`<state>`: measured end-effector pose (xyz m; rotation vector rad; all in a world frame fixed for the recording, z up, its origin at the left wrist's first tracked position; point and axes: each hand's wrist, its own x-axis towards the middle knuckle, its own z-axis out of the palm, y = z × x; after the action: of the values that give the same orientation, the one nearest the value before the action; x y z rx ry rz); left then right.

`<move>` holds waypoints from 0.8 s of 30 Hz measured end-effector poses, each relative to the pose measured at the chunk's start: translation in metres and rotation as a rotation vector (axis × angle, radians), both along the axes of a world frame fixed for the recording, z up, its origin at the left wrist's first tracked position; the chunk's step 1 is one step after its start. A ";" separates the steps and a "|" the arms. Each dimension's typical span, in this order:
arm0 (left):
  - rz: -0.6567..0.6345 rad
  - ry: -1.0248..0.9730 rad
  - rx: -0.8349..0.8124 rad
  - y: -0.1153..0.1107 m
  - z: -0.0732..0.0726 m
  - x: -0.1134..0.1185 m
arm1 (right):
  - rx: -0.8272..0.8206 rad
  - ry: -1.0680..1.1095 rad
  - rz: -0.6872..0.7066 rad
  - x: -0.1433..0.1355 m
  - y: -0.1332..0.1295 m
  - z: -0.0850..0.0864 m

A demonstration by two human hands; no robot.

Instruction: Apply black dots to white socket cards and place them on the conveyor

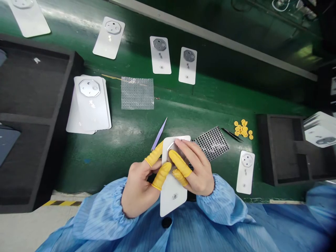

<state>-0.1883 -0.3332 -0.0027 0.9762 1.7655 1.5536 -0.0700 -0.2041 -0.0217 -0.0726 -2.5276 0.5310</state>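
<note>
A white rounded-corner panel (pixel 173 196) is held up in front of my body, its printed face toward me. My left hand (pixel 143 185) grips the left edge between thumb and forefinger, both in yellow finger cots. On the upper part of the panel, the bent fingers of my right hand (pixel 195 168) press around the octagonal fitting and largely hide it. Yellow cots cover some right fingertips too. Just beyond my left fingers lies a purple pointed tool (pixel 159 134). Partly behind my right hand is a sheet of small black dots (pixel 213 142).
Similar white panels lie singly along the back (pixel 109 37) and in a stack (pixel 91 105) at left. Bubble wrap (pixel 137 93) is beside the stack. Black tweezers (pixel 232 135) and yellow finger cots (pixel 243 128) sit right. Black trays (pixel 59 105) flank the green bench.
</note>
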 end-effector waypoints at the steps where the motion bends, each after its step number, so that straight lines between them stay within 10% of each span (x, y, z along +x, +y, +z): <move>1: 0.006 0.005 0.002 0.000 0.000 0.000 | -0.004 -0.001 -0.001 0.001 0.000 0.000; 17: 0.029 0.052 0.009 -0.004 -0.001 0.004 | 0.057 -0.030 0.096 0.002 0.012 0.012; 24: 0.046 -0.051 -0.031 -0.001 -0.010 0.000 | -0.162 -0.022 0.056 -0.001 0.006 -0.014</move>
<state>-0.1884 -0.3342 -0.0124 0.8791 1.7825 1.5609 -0.0707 -0.1977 -0.0358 -0.0681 -2.5099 0.7610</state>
